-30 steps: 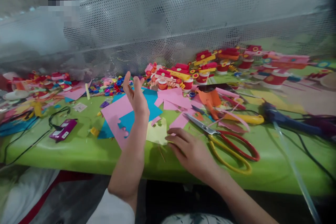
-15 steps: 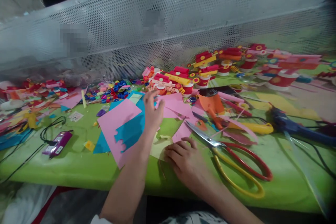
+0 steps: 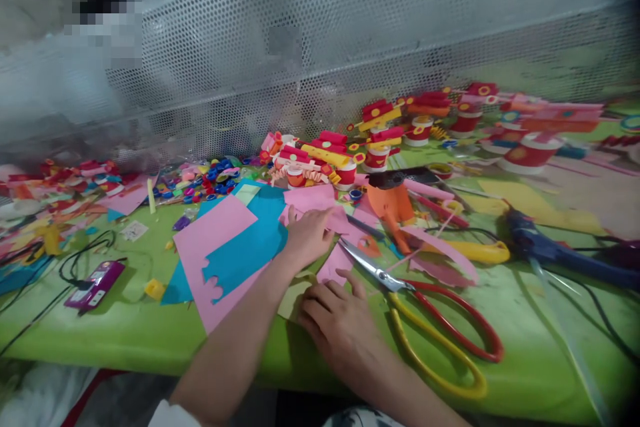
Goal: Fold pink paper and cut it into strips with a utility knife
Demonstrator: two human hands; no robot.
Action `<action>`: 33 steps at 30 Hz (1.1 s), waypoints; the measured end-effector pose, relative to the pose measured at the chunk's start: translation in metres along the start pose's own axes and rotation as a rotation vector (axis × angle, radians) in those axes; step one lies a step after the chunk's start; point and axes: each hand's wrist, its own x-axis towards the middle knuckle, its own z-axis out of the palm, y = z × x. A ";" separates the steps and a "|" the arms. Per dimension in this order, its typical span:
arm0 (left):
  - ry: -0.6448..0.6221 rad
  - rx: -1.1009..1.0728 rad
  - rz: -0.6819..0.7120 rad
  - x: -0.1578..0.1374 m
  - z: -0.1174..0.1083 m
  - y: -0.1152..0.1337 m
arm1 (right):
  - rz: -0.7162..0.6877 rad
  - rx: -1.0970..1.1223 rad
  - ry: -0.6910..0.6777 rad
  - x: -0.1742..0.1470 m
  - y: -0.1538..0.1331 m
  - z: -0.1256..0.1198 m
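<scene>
1. Leftward, a purple box [image 3: 96,287] lay on the green worktop [image 3: 120,330], a black cord [image 3: 97,245] running from it.
2. Next came a yellow scrap [image 3: 155,289], just beside a corner of the blue paper [image 3: 273,207].
3. A pink sheet [image 3: 193,243], its cut edge partly scalloped, lay over the blue paper.
4. Behind these, small plastic bits [image 3: 220,175] in many colours were heaped near the mesh screen [image 3: 200,73].
5. The yellow paper [image 3: 290,303] lay near the worktop's front edge, partly covered by the right hand.
6. Beyond it, the left hand [image 3: 311,235] was palm down over the pink pieces [image 3: 310,197], its fingers bent; whether they gripped one could not be told.
7. The right hand [image 3: 343,323] rested on the yellow paper with its fingers curled and slightly apart; a grip could not be made out.
8. Further back stood red cups [image 3: 376,159] topped with coloured rolls.
9. Just right of the right hand lay the scissors [image 3: 385,278], blades together, one handle red, the other yellow.
10. Near them was some orange paper [image 3: 390,207], and farther right lay a blue glue gun [image 3: 545,232].
</scene>
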 end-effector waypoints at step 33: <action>0.566 -1.038 -0.233 -0.014 -0.041 -0.019 | 0.030 -0.012 -0.122 -0.005 0.000 -0.008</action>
